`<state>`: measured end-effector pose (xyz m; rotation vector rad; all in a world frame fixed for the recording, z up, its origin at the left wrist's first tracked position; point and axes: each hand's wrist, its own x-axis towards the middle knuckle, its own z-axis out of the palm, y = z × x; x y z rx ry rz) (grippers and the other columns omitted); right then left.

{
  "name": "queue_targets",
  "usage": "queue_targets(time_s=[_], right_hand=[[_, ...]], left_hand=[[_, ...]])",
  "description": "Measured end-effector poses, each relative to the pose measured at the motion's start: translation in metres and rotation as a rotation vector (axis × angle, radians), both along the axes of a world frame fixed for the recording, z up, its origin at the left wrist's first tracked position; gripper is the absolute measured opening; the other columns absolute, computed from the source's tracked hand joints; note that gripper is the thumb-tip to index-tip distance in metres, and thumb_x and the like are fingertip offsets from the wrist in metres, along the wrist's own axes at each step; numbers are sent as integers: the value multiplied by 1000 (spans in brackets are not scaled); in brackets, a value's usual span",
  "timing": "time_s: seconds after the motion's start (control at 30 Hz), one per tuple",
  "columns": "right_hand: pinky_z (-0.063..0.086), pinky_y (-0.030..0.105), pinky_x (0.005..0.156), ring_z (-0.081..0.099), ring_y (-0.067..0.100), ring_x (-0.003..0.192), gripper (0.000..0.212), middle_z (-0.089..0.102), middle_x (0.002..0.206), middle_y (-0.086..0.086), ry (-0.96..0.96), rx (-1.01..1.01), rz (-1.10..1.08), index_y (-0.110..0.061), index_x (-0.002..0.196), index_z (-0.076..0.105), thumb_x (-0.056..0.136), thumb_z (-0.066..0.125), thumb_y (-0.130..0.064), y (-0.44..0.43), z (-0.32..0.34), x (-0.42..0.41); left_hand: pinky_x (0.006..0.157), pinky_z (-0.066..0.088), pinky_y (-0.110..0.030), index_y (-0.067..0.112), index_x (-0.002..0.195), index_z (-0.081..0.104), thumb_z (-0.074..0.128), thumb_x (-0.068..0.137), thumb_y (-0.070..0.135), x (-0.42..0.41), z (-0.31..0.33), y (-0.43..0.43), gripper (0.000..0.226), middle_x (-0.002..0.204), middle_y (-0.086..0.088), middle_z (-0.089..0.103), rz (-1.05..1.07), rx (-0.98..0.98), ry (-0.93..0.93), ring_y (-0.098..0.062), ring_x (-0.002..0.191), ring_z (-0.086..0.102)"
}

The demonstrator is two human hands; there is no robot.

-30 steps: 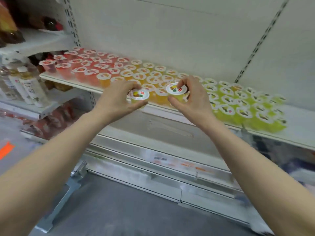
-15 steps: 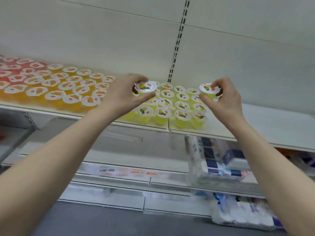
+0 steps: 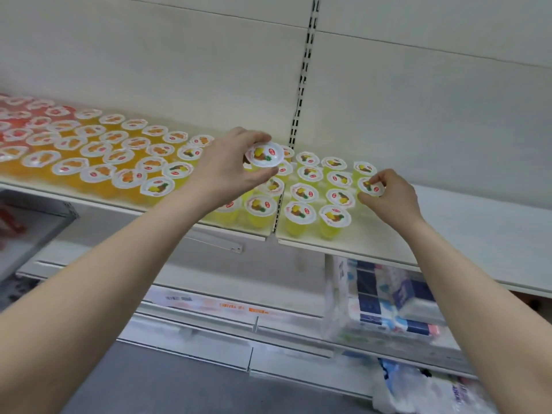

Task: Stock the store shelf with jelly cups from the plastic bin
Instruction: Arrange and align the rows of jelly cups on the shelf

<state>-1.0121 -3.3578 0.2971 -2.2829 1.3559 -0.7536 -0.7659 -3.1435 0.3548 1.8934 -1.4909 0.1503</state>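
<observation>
Now the right hand (image 3: 391, 200) had lowered its pinched jelly cup (image 3: 369, 186) to the shelf (image 3: 454, 234), nearly placed; the left hand (image 3: 227, 171) still held a second cup (image 3: 264, 155) up.

Left hand (image 3: 230, 171): grips a raised jelly cup (image 3: 264, 155) between thumb and curled fingers, above the yellow rows, lid tipped toward the camera.

Right hand (image 3: 391, 195): fingertips pinch the lid rim of an end jelly cup (image 3: 369, 186) at the right edge of the yellow block; whether its base touches the shelf (image 3: 478, 234) cannot be told.

Stock on shelf: yellow cups (image 3: 300, 212) in rows at centre, orange cups (image 3: 98, 150) to their left, red cups (image 3: 12, 115) at far left. All upright and close-packed.

Slotted upright (image 3: 301, 85) behind the yellow block. Wrapped packs (image 3: 388, 300) sit on the level below, under the right forearm.
</observation>
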Motion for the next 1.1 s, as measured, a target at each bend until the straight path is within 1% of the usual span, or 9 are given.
queue_targets(time_s=[0.07,0.23,0.37,0.47,0.57,0.63,0.8,0.93,1.1], right_hand=[[41,35,86,56,27,107,32,62,115,5,13,5,11,-18,105,58,79,74,-28,-5,-3,3],[36,31,81,56,28,107,31,62,116,6,40,-2,16,-18,106,58,81,73,-29,-14,-9,5],[35,30,79,57,28,103,30,61,115,7,62,-13,33,-21,106,58,82,72,-29,-18,-9,2],[35,29,79,57,27,101,31,58,114,8,114,-35,90,-22,109,58,82,73,-29,-19,-8,-4],[40,31,90,53,25,113,35,55,122,6,145,-54,188,-22,115,62,81,71,-22,-20,-2,-16],[38,32,98,50,23,121,40,53,129,4,144,-76,223,-21,122,62,82,68,-20,-21,5,-26],[34,34,106,45,27,128,44,50,138,7,170,-145,163,-16,133,56,91,62,-27,-30,22,-52],[33,40,109,41,29,130,45,48,142,8,201,-190,123,-15,136,52,94,59,-29,-33,26,-65],[33,43,109,41,30,130,47,47,143,8,211,-221,109,-14,138,51,95,58,-32,-35,24,-72]], left_hand=[[85,39,-22,25,129,58,73,79,44,-1,0,-3,55,119,7,60,18,9,-6,-6,97,55],[93,46,-32,25,131,56,72,79,41,-7,3,-10,57,123,6,58,19,50,-5,-13,108,57],[95,47,-36,23,131,55,72,79,39,-18,6,-22,57,123,5,58,-7,59,-3,-13,107,57],[92,48,-34,24,127,58,72,78,41,-31,8,-37,54,120,6,59,-44,52,1,-11,103,57],[87,46,-28,25,123,59,72,77,46,-48,10,-57,52,116,8,59,-95,61,-7,-7,94,55],[84,44,-25,26,119,60,72,76,49,-62,12,-72,50,112,11,60,-145,79,-26,-6,92,54],[88,45,-37,28,112,62,66,72,62,-104,8,-111,52,107,9,62,-247,160,-164,-16,104,51],[92,41,-37,28,113,62,64,70,68,-129,-9,-138,58,115,6,59,-260,280,-282,-20,115,46],[96,34,-40,27,116,62,62,70,70,-142,-35,-154,64,119,4,57,-217,343,-385,-23,119,42]])
